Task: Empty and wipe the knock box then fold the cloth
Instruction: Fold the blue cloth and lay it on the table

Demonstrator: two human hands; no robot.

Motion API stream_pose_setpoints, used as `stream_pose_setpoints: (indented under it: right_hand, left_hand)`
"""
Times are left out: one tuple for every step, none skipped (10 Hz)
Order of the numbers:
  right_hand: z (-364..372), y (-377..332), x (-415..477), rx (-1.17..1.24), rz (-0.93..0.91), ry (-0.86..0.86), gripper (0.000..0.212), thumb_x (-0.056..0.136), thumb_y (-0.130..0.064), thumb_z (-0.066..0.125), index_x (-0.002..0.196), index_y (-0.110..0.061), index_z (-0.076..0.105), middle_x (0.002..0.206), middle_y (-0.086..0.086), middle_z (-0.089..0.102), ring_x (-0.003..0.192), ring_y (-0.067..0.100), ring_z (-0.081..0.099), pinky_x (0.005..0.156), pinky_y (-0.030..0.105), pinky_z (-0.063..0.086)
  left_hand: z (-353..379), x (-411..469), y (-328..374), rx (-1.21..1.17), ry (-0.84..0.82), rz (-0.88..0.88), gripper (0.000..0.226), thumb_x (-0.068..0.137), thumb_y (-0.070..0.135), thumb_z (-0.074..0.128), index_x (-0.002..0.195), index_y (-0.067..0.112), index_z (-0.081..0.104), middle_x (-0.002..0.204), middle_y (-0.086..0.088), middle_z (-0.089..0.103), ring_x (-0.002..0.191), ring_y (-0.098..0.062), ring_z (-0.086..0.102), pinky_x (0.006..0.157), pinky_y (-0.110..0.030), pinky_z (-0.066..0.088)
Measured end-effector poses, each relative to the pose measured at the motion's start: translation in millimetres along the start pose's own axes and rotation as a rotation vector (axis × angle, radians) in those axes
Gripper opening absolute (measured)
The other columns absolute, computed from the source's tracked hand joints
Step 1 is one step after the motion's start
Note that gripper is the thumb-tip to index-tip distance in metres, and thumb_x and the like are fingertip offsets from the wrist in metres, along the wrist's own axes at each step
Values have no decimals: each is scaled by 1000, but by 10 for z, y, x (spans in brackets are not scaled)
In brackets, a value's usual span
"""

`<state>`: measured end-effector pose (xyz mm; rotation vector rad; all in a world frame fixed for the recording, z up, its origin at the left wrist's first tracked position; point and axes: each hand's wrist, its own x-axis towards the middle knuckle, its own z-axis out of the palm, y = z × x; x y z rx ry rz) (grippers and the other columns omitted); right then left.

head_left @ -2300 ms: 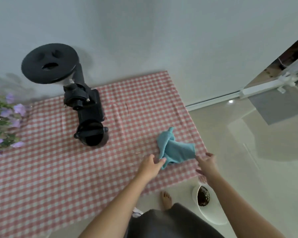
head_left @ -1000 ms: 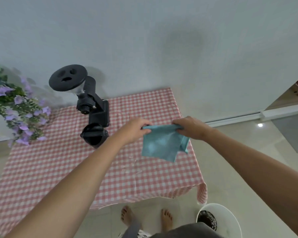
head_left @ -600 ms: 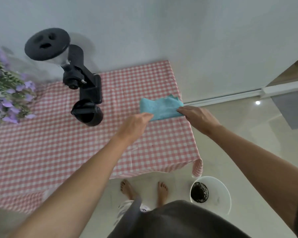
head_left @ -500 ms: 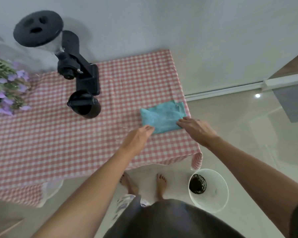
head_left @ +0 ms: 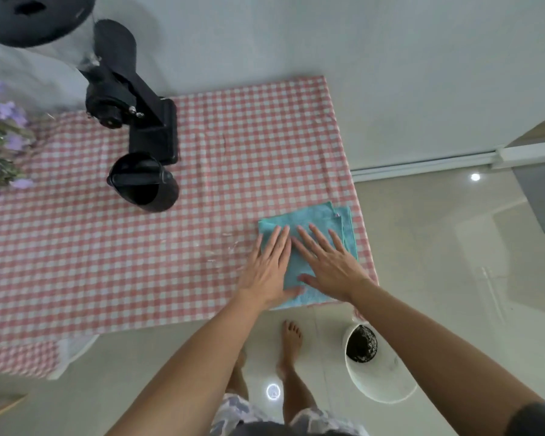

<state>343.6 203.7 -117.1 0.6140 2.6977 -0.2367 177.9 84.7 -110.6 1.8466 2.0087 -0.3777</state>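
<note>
- Both hands flat and open on the teal cloth (head_left: pixel 315 221), nothing pinched: left hand (head_left: pixel 266 269) over its left part, right hand (head_left: pixel 331 265) over the middle and right, fingers spread and pointing away from the body.
- Cloth lying on the checked tablecloth (head_left: pixel 170 262) at the near right corner of the table, already doubled, with layered edges showing along its right side.
- Knock box (head_left: pixel 143 187) standing well apart to the left, in front of the black grinder (head_left: pixel 132 114); inside looks dark and bare, though too shadowed to be sure.
- White bucket (head_left: pixel 378 366) on the floor below the table corner, dark grounds in it, so emptying judged done; folding judged the step in hand, near the end of the task.
- For a clean fold: press from the centre outward, to push air and wrinkles toward the free edges.
- Worth squaring the offset layers on the right before any further fold, since the edges do not quite line up.
- Near edge of the cloth sits close to the table's front edge; sliding it slightly inward would lower the risk of dragging it off.
- Light, even pressure advised: the tablecloth beneath may bunch if pushed sideways.
</note>
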Motion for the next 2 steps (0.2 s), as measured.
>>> stream_pose_setpoints:
  right_hand:
    - [168, 205, -133, 26, 53, -2, 80, 96, -72, 16, 161, -27, 6, 169, 1, -1, 156, 27, 2, 123, 58, 10]
    - [208, 488, -429, 40, 220, -42, 80, 95, -74, 7, 159, -29, -10, 166, -2, -16, 155, 25, -12, 124, 56, -2]
  left_hand:
    - [164, -71, -197, -32, -47, -1, 118, 80, 95, 0, 160, 12, -22, 174, -4, -25, 162, -24, -22, 130, -52, -14]
    - [225, -348, -487, -24, -70, -111, 112, 77, 89, -7, 157, 13, -27, 167, -6, -34, 158, -24, -30, 126, -49, -23]
